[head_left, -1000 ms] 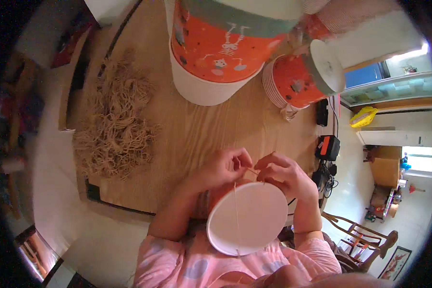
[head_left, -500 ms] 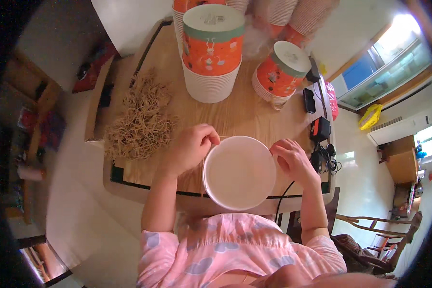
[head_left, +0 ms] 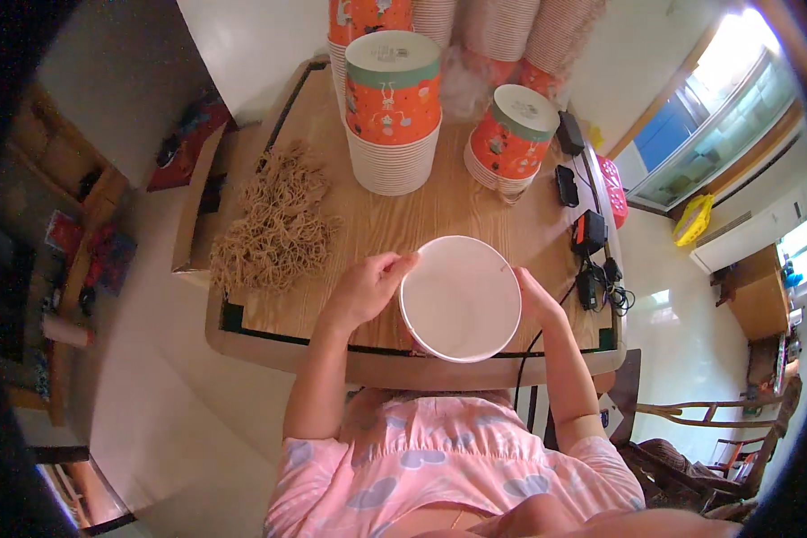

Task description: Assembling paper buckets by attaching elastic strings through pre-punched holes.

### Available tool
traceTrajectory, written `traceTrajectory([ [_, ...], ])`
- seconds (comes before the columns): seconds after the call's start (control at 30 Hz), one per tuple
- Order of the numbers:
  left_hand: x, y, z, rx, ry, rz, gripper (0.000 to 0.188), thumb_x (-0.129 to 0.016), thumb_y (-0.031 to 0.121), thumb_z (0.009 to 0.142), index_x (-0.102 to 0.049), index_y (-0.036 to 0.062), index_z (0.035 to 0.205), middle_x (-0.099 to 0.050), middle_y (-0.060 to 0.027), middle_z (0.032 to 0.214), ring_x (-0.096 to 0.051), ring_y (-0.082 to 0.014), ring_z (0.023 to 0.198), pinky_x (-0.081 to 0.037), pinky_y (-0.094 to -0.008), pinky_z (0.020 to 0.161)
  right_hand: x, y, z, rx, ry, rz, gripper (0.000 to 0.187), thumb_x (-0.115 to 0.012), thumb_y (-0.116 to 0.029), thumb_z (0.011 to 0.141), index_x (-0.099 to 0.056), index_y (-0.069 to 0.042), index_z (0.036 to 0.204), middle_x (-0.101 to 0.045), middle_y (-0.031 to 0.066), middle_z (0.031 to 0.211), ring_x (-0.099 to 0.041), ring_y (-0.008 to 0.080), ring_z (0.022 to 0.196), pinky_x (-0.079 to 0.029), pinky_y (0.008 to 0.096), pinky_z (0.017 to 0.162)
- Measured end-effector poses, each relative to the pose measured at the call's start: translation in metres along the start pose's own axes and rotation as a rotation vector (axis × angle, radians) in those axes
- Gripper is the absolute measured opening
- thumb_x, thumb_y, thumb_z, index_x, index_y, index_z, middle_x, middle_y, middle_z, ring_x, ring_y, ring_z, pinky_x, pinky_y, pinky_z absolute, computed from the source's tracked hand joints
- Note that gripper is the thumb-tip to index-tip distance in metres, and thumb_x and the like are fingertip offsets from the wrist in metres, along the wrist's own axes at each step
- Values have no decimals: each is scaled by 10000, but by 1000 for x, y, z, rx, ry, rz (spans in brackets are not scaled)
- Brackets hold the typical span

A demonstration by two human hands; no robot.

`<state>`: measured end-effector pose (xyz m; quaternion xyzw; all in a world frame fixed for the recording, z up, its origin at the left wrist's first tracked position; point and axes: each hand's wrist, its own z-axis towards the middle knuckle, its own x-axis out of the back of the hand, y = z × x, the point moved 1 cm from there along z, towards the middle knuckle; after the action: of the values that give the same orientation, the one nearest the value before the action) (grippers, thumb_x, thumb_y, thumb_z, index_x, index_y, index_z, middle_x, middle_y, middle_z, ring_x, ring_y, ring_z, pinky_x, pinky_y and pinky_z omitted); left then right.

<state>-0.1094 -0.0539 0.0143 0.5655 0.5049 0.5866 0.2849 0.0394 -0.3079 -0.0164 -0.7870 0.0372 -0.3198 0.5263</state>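
A paper bucket [head_left: 462,300], its white inside facing up at me, is held over the table's near edge. My left hand [head_left: 368,289] is closed on its left rim, thumb and fingers pinched together there. On the opposite side my right hand [head_left: 538,298] grips the wall just below the rim; some of its fingers are hidden behind the bucket. A small dark mark [head_left: 504,268] shows inside near the right rim, too small to make out. Left of the bucket lies a tangled heap of thin brown cords [head_left: 273,224].
Upside-down orange-and-green paper buckets stand in a tall stack [head_left: 393,112] and a shorter stack [head_left: 511,143]. More stacked buckets [head_left: 502,31], partly in clear plastic, line the back. Black adapters and cables [head_left: 590,235] lie along the table's right edge. Wooden crutches [head_left: 726,412] are at lower right.
The bucket has shifted slightly right and away from me. My right hand has gone from pinching at the rim to holding the bucket's side. The view has tilted a little.
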Motion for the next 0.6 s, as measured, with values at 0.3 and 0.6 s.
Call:
traceTrajectory([
  [0.3,-8,39,-25,-203,189,418,223,-586,233,864,-648,33,940,-637,-176,742,-626,-317,668,-478,-403,599,-8,-3,4,134,222,305,153,-615,-58,814,-627,25,942,-639,16,862,-556,85,751,-474,248,665],
  [0.6,-33,15,-17,-475,502,188,175,-553,112,882,-606,48,1036,-642,-162,829,-630,-295,671,-489,-350,584,59,-84,-4,78,264,154,389,-621,-40,805,-491,-69,1170,-561,52,1010,-544,119,931,-464,289,807],
])
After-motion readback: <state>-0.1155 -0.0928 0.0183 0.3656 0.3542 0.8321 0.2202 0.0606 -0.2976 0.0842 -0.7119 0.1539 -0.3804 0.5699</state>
